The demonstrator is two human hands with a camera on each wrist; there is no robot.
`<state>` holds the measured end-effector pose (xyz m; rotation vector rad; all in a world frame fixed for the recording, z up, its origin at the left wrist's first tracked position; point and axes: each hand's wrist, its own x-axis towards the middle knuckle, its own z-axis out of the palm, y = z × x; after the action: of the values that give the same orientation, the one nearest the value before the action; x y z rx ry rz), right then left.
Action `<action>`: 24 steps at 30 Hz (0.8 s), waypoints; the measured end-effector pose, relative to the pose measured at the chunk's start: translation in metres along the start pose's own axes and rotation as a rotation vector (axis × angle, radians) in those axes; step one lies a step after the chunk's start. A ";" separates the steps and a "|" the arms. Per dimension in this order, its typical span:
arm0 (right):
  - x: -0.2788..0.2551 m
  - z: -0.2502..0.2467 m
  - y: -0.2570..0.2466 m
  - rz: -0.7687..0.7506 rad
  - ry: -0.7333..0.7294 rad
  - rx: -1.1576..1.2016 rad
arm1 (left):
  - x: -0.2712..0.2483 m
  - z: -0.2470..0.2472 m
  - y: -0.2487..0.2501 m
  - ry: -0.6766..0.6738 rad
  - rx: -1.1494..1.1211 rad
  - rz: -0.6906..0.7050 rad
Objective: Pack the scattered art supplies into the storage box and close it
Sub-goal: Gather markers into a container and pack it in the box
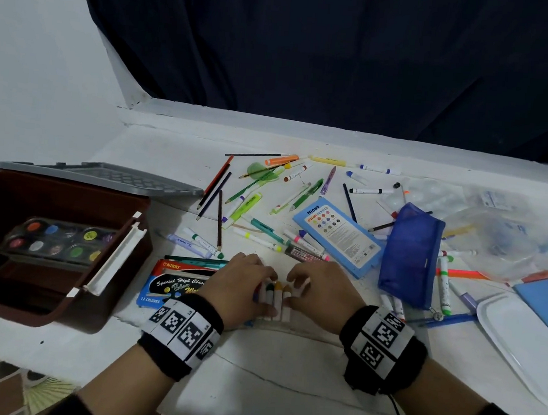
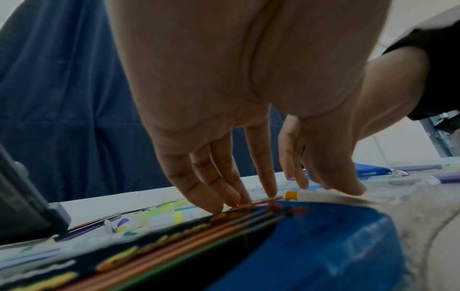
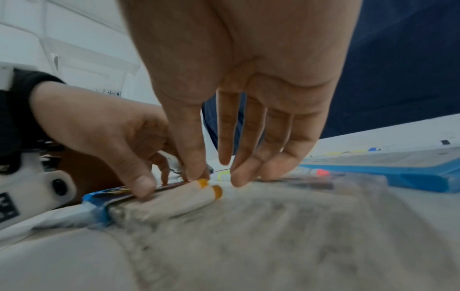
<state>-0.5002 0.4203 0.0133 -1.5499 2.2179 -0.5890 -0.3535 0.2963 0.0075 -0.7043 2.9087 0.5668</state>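
Note:
Several white markers (image 1: 274,299) with coloured caps lie side by side near the table's front edge. My left hand (image 1: 254,283) spans them, fingertips at the cap ends and thumb pressed on their bodies; it partly rests on a blue Nikki pencil box (image 1: 176,284). My right hand (image 1: 309,287) hovers on their right with fairly straight fingers, its thumb touching an orange cap (image 3: 202,182). The brown storage box (image 1: 56,189) stands open at the left with a watercolour palette (image 1: 59,239) inside.
The grey lid (image 1: 106,176) leans behind the box. Pencils, markers and highlighters (image 1: 254,186) are scattered across the middle. A light-blue Ninso case (image 1: 339,234), a blue mesh pouch (image 1: 412,252), plastic bags (image 1: 498,229) and a white tray (image 1: 516,337) lie to the right.

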 end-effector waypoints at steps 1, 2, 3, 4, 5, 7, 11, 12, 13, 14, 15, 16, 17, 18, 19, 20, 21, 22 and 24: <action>0.002 -0.004 0.002 0.017 0.033 0.026 | -0.002 -0.001 -0.002 0.012 -0.024 0.004; 0.005 -0.008 0.005 0.029 0.064 0.036 | -0.005 -0.002 -0.003 0.019 -0.032 0.011; 0.009 -0.013 0.007 0.036 0.090 0.025 | -0.007 -0.002 -0.003 0.019 -0.023 0.019; 0.014 -0.017 0.010 0.038 0.113 0.003 | -0.008 -0.003 -0.003 0.015 -0.003 0.025; 0.019 -0.020 0.013 0.042 0.130 -0.020 | -0.010 -0.004 -0.003 0.008 0.019 0.027; 0.030 -0.025 0.018 0.057 0.131 -0.081 | -0.010 -0.005 -0.001 -0.003 0.060 0.021; 0.048 -0.031 0.026 0.099 0.010 -0.231 | -0.009 -0.008 0.005 0.000 0.104 -0.020; 0.052 -0.031 0.027 0.101 -0.011 -0.261 | -0.008 -0.008 0.006 -0.003 0.106 -0.028; 0.055 -0.031 0.028 0.105 -0.025 -0.294 | -0.007 -0.009 0.007 -0.008 0.109 -0.032; 0.058 -0.031 0.028 0.110 -0.037 -0.326 | -0.006 -0.010 0.008 -0.013 0.115 -0.033; 0.060 -0.030 0.029 0.113 -0.050 -0.356 | -0.006 -0.011 0.008 -0.017 0.121 -0.032; 0.062 -0.030 0.029 0.116 -0.060 -0.378 | -0.005 -0.012 0.009 -0.017 0.124 -0.031; 0.064 -0.029 0.029 0.116 -0.062 -0.391 | -0.004 -0.013 0.010 -0.012 0.124 -0.031; 0.065 -0.029 0.028 0.113 -0.054 -0.389 | -0.002 -0.015 0.011 -0.005 0.122 -0.034; 0.065 -0.029 0.027 0.106 -0.038 -0.375 | 0.000 -0.016 0.011 0.001 0.122 -0.039; 0.064 -0.028 0.026 0.096 -0.017 -0.354 | 0.003 -0.018 0.011 0.000 0.125 -0.047; 0.062 -0.027 0.023 0.081 0.004 -0.328 | 0.006 -0.020 0.011 -0.008 0.132 -0.055; 0.059 -0.026 0.020 0.061 0.021 -0.301 | 0.010 -0.023 0.011 -0.021 0.140 -0.061; 0.049 -0.024 0.013 0.015 0.038 -0.242 | 0.018 -0.025 0.009 -0.054 0.166 -0.068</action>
<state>-0.5391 0.3807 0.0241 -1.6466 2.4011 -0.3579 -0.3738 0.2868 0.0308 -0.7494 2.8284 0.3270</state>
